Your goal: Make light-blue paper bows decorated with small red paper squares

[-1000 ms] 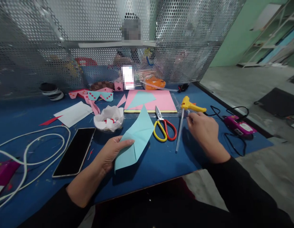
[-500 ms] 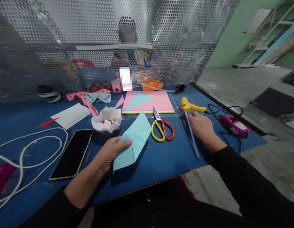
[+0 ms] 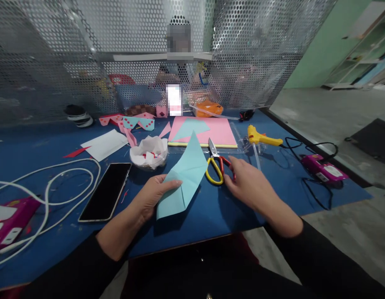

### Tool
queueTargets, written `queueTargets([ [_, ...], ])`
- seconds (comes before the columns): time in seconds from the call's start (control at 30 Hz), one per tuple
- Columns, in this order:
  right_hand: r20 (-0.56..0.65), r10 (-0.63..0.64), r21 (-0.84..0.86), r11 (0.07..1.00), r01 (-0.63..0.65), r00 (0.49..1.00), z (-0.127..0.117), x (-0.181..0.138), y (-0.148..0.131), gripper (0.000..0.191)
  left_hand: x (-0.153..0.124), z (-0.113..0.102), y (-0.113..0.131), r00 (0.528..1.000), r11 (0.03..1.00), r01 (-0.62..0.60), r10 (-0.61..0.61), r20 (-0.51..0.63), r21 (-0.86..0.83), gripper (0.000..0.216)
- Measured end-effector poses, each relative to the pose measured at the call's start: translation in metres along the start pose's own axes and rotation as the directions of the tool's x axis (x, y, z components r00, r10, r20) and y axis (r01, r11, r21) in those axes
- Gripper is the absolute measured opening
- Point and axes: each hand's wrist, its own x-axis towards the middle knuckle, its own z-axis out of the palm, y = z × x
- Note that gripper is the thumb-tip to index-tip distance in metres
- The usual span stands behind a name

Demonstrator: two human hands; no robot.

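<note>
Two black sleeves run out of the lower corners of the frame, cut off by its edges. At lower centre, the left hand (image 3: pixel 155 193) pinches a creased light-blue paper sheet (image 3: pixel 189 174), thumb on top and the other fingers mostly hidden beneath; the sheet's point rises toward the middle of the frame. Right of it, the right hand (image 3: pixel 251 182) has thumb and forefinger at the red handle loop of the scissors (image 3: pixel 214 154), covering part of that loop; whether the fingers have closed on it I cannot tell. At lower left, a magenta box (image 3: pixel 20 214) is cut off by the frame edge, a white cable (image 3: pixel 47 195) looping across it, and a dark-screened smartphone (image 3: pixel 105 192) lies beside the loops. Farther back, a bowl lined with white paper (image 3: pixel 148 155) holds small red and white scraps, blurred together. Right of centre, a yellow glue gun (image 3: pixel 265 140) has a translucent stick (image 3: pixel 256 154) whose lower end disappears behind the right hand. Pink paper (image 3: pixel 221 131) lies at centre under another light-blue piece (image 3: pixel 194 128). Beyond, a perforated metal panel (image 3: pixel 142 33) partly veils a person (image 3: pixel 170 74), face pixelated.
</note>
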Motion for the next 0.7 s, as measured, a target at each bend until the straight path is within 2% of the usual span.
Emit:
queueTargets([
  [0.13,0.093,0.065,-0.064,0.996,-0.059,0.994,0.023,0.027,-0.008,0.029,-0.002,-0.003,-0.001,1.0,1.0,-0.023,0.023,0.01,0.008,0.027],
  [0.33,0.165,0.091,-0.069,0.994,-0.081,0.982,0.024,0.035,-0.007,0.024,-0.004,-0.005,-0.001,0.998,0.998,-0.06,0.059,0.029,0.02,0.026],
  [0.53,0.146,0.162,-0.006,0.987,-0.163,0.976,0.034,0.039,-0.015,0.036,-0.004,-0.006,-0.002,0.995,0.995,-0.101,0.1,0.028,0.027,0.026],
  [0.7,0.096,0.242,0.175,0.951,-0.256,0.966,0.033,0.037,-0.006,0.041,-0.002,-0.008,-0.001,0.994,0.994,-0.111,0.11,0.011,0.024,0.029],
])
